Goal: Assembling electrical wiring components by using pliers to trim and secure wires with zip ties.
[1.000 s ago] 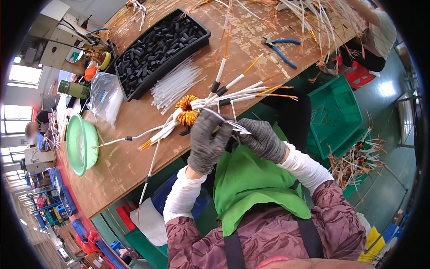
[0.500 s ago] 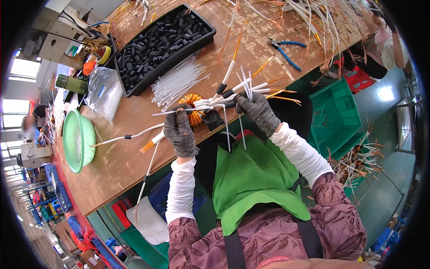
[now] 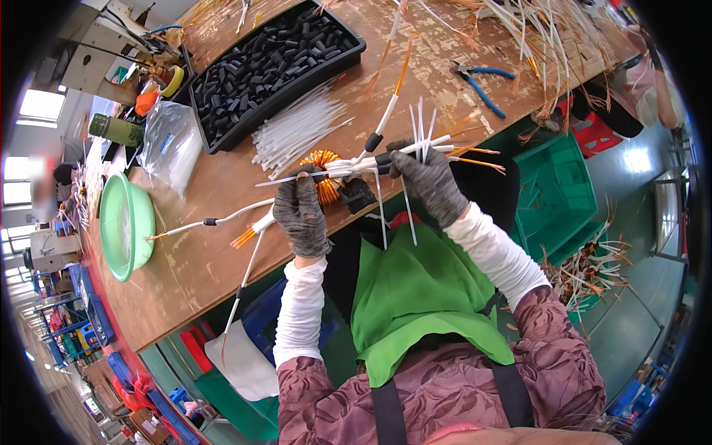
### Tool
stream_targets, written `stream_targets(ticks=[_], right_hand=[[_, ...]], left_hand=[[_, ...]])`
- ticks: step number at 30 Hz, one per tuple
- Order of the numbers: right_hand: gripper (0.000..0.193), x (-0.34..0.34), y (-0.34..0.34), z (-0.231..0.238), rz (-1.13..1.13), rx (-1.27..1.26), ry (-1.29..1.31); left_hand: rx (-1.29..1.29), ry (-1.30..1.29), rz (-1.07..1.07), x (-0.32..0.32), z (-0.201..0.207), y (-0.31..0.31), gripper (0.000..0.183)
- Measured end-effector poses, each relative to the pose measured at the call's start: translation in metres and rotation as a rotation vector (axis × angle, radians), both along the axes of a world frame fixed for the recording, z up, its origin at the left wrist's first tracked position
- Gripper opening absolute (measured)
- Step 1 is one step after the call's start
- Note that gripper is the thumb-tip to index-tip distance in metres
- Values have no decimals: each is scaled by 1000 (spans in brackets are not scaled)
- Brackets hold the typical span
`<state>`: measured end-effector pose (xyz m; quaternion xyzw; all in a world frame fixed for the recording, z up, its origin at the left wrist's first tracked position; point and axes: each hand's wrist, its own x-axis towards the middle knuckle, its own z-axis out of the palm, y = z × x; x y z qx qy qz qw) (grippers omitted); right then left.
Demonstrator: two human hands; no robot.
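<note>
An orange copper-wire coil (image 3: 324,194) with white-sleeved leads (image 3: 356,167) lies at the table's near edge, between my hands. My left hand (image 3: 302,219), in a grey glove, pinches a thin white cable tie (image 3: 276,181) at the coil's left side. My right hand (image 3: 432,187), gloved alike, is closed at the leads' right end, with several white cable ties (image 3: 423,126) sticking up between its fingers. Black sleeves (image 3: 373,141) sit on the leads, whose orange ends (image 3: 475,150) are bare. Two ties (image 3: 382,211) hang down from the bundle. My right fingertips are partly hidden.
Behind the coil lie a pile of white cable ties (image 3: 297,132) and a black tray (image 3: 278,95) of short black tubes. Blue-handled cutters (image 3: 483,83) rest at the back right. A green basin (image 3: 117,222) stands left; a green crate (image 3: 552,185) is below the table's right side.
My right fingers have shifted slightly up along the leads. The upright sleeved lead has swung a little to the right. My left hand keeps its pinch, and the view has shifted slightly.
</note>
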<state>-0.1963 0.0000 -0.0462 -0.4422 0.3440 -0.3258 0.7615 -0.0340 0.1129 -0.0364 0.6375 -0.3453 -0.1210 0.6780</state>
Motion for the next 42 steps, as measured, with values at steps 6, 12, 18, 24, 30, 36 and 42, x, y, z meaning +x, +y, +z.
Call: stream_targets(ticks=[6,12,18,24,30,36,42], right_hand=[[16,-5,0,9,34,65,35],[15,-10,-3,18,127,60,49],[17,-13,-8,23,207,129,82],[17,-15,-16,23,297,224,98],[19,-13,-20,17,333,282,99],[25,3,-12,33,348,53,222],[27,-16,-25,-7,306,16,171]], left_hand=[[2,-82,12,3,1,0,20],[16,-71,-90,1,14,-21,21],[193,17,-232,14,19,-33,20],[177,150,-277,18,15,-40,20],[216,76,-300,15,22,-42,17],[69,-814,-95,32,-6,-32,13],[10,-360,-254,10,-1,-50,13]])
